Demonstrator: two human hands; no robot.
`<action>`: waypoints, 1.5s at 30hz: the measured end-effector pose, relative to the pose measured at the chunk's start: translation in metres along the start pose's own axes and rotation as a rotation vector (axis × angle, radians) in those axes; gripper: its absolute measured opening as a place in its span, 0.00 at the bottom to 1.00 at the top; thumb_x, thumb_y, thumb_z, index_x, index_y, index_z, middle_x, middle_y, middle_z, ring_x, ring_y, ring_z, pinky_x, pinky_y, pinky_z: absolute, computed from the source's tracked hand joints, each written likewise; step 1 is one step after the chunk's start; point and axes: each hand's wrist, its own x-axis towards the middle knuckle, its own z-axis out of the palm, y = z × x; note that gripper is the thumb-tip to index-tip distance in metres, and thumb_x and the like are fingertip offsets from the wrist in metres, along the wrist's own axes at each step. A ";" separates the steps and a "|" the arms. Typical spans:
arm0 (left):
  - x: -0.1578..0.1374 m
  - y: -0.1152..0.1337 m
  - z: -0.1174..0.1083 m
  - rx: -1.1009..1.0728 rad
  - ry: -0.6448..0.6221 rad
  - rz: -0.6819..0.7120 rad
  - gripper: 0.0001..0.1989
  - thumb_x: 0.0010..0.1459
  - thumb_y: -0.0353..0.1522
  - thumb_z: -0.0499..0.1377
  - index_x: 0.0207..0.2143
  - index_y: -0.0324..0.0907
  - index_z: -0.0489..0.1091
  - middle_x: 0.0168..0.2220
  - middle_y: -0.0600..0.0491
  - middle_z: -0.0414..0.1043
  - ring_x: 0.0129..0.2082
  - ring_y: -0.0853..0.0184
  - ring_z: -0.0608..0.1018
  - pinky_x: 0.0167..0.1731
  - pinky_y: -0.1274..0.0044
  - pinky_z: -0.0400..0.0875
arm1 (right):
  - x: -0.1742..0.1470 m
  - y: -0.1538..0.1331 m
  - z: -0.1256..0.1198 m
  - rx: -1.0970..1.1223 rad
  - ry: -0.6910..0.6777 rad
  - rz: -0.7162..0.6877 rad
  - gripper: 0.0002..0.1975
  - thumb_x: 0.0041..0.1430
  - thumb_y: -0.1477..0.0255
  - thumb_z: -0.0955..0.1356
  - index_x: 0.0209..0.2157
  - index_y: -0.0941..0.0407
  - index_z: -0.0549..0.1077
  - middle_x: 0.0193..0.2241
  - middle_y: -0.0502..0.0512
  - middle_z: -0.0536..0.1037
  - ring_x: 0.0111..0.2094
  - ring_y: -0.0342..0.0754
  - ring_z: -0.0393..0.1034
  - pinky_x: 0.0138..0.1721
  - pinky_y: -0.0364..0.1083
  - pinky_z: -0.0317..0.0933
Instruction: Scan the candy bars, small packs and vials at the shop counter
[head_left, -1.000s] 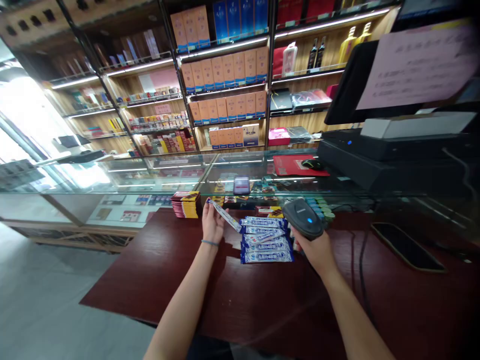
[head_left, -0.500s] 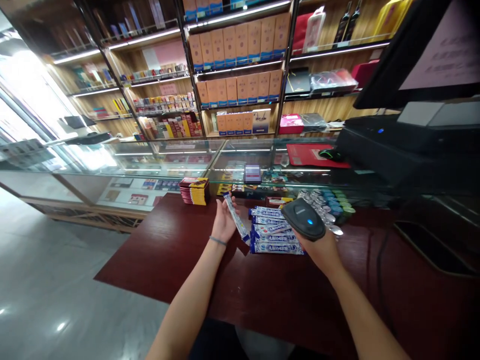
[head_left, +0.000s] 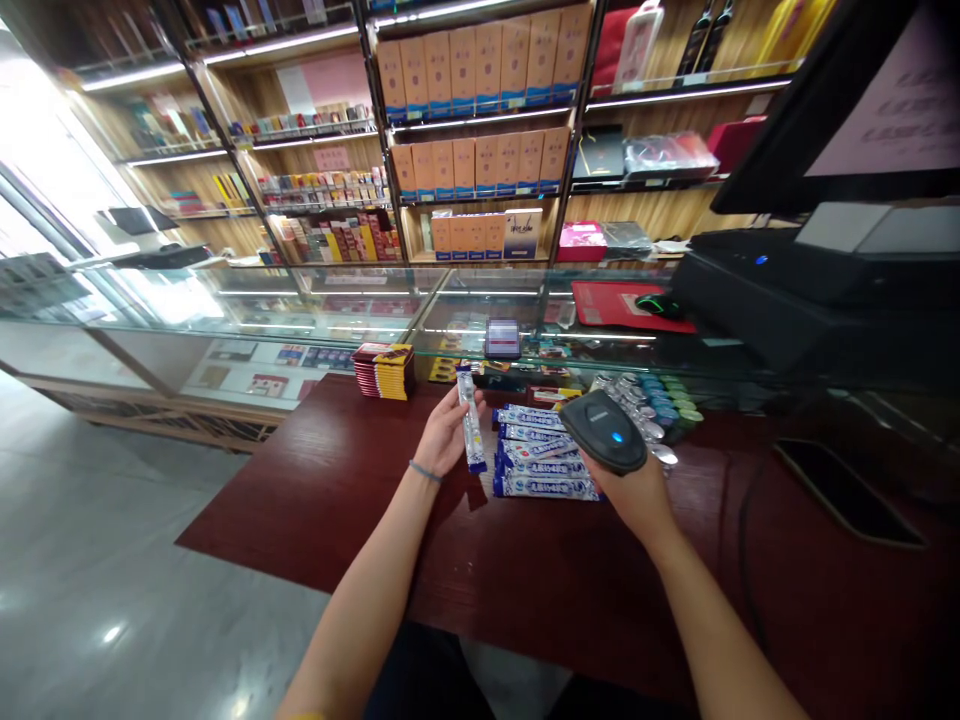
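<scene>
My left hand [head_left: 444,436] is closed on a slim white-and-blue wrapped candy stick [head_left: 471,420], held nearly upright above the dark red-brown table [head_left: 315,510]. In my right hand [head_left: 636,492] is a black barcode scanner [head_left: 604,432] with a blue light on top; its handle is hidden in my grip. Between the hands lie several blue-and-white candy sticks [head_left: 544,487], laid side by side, their right ends partly covered by the scanner. Behind the scanner stand silver, blue and green-topped small packs [head_left: 652,395].
A stack of yellow-and-brown packets [head_left: 382,371] sits at the table's far left. Beyond runs a glass display counter [head_left: 360,315] with a red mouse pad [head_left: 607,305] and mouse [head_left: 658,305]. A phone [head_left: 847,490] lies right, below a monitor [head_left: 825,120].
My left hand has turned the candy stick from a slant to nearly upright, and the thumb now lies across it. The scanner stays over the row's right end. The view has shifted slightly.
</scene>
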 end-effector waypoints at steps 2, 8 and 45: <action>-0.003 0.000 0.003 -0.005 -0.012 -0.018 0.20 0.60 0.24 0.64 0.54 0.41 0.74 0.51 0.47 0.79 0.54 0.62 0.80 0.62 0.65 0.71 | 0.000 -0.001 -0.001 0.003 -0.021 -0.003 0.19 0.50 0.60 0.74 0.42 0.54 0.76 0.35 0.60 0.84 0.44 0.62 0.79 0.40 0.53 0.74; -0.010 0.001 0.005 0.076 -0.039 -0.126 0.26 0.63 0.30 0.66 0.62 0.49 0.68 0.48 0.49 0.79 0.45 0.58 0.84 0.39 0.68 0.83 | -0.001 -0.003 -0.004 0.022 -0.055 -0.015 0.17 0.51 0.61 0.74 0.41 0.54 0.77 0.38 0.60 0.84 0.43 0.60 0.79 0.42 0.54 0.73; 0.008 0.043 -0.035 0.488 -0.081 -0.011 0.25 0.55 0.26 0.69 0.56 0.43 0.77 0.47 0.44 0.82 0.42 0.61 0.84 0.43 0.72 0.79 | -0.019 -0.009 0.008 -0.262 -0.463 -0.201 0.26 0.56 0.60 0.70 0.55 0.51 0.68 0.37 0.58 0.85 0.43 0.63 0.82 0.38 0.51 0.71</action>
